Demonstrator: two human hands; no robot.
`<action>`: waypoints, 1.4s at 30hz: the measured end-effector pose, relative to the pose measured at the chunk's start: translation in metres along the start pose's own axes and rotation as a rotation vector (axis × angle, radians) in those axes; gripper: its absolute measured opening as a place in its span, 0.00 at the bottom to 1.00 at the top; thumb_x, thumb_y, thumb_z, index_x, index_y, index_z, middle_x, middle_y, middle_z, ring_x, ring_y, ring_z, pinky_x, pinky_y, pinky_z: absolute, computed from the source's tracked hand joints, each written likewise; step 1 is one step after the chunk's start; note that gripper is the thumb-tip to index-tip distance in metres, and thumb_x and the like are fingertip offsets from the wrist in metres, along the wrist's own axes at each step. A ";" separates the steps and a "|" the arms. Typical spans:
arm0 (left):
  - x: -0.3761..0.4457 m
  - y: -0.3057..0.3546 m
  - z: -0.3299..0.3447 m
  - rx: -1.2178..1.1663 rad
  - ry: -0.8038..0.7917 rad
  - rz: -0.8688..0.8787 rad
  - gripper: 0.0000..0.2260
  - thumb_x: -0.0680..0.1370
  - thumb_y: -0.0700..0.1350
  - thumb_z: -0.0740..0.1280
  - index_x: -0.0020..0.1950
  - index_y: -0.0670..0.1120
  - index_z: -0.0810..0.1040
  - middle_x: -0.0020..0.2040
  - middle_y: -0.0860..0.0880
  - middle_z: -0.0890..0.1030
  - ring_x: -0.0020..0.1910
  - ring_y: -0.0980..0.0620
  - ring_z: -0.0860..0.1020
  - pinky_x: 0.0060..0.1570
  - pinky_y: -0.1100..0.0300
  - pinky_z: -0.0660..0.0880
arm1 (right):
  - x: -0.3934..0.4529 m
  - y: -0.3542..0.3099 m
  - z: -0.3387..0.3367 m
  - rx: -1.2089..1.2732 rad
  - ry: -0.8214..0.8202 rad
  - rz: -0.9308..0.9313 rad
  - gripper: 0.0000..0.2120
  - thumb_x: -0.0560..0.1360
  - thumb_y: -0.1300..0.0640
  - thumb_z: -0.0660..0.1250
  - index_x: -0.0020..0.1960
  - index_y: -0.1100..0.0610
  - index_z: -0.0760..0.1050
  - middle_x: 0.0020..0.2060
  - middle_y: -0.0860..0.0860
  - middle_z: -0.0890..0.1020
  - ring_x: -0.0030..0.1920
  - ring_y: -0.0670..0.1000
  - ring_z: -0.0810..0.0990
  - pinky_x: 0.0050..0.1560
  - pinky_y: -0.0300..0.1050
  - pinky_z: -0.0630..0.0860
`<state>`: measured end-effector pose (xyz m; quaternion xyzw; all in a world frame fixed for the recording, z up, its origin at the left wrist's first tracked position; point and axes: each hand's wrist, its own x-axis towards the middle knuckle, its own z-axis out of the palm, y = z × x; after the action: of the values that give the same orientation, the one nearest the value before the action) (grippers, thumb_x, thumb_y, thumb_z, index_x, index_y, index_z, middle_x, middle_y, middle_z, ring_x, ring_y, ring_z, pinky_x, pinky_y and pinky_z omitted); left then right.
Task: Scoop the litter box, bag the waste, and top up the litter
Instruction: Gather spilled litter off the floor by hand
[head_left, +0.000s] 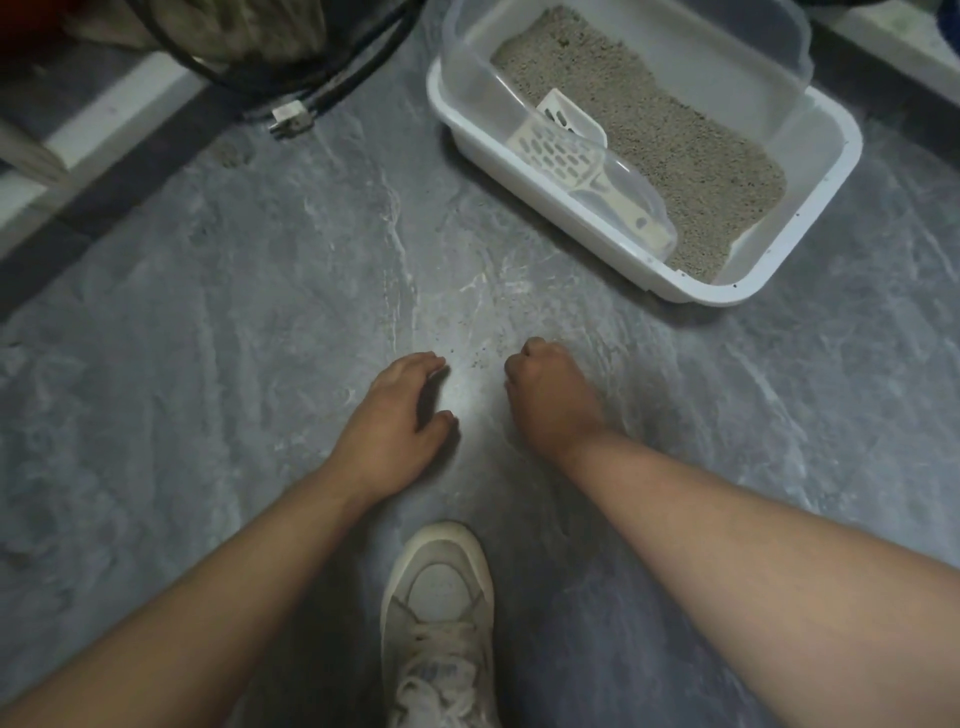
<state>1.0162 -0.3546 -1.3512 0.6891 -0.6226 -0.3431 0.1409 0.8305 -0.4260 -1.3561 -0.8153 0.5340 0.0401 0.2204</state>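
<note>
- Litter box (810, 171): white, far right on the grey floor (208, 338), holding grey litter (675, 130).
- Scoop (566, 156): white, slotted, lying in the box's left part.
- Your left hand (395, 415): near centre, fingers loosely curved, holding nothing.
- Your right hand (545, 389): just right of it, fingers curled into a fist, nothing visible inside.
- Your shoe (436, 618): white, nearest edge.

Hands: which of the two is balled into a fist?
The right hand, the one nearer the litter box, has its fingers curled under and holds nothing. The left hand is looser, fingers bent and thumb apart, also holding nothing.
</note>
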 end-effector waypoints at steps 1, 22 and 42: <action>0.000 -0.001 0.000 0.015 -0.006 0.009 0.27 0.78 0.46 0.71 0.75 0.45 0.69 0.75 0.46 0.70 0.74 0.47 0.68 0.75 0.52 0.64 | 0.000 -0.001 -0.001 -0.009 -0.006 -0.019 0.09 0.72 0.72 0.63 0.48 0.64 0.78 0.50 0.59 0.76 0.51 0.60 0.75 0.46 0.50 0.74; 0.007 0.007 -0.002 -1.855 0.170 -0.686 0.34 0.81 0.65 0.56 0.70 0.37 0.74 0.64 0.37 0.81 0.65 0.38 0.79 0.69 0.42 0.72 | -0.007 0.005 -0.007 0.431 0.136 0.378 0.08 0.74 0.65 0.65 0.48 0.61 0.82 0.47 0.56 0.82 0.48 0.56 0.81 0.48 0.45 0.76; -0.001 0.010 0.001 -1.709 0.223 -0.730 0.34 0.80 0.66 0.57 0.69 0.37 0.74 0.63 0.37 0.82 0.63 0.38 0.81 0.68 0.42 0.73 | 0.003 -0.023 -0.011 -0.002 -0.023 0.175 0.10 0.73 0.70 0.63 0.51 0.60 0.78 0.48 0.57 0.77 0.49 0.58 0.80 0.42 0.42 0.67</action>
<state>1.0083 -0.3548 -1.3455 0.5334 0.1128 -0.6394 0.5421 0.8508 -0.4255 -1.3399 -0.7651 0.6008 0.0690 0.2212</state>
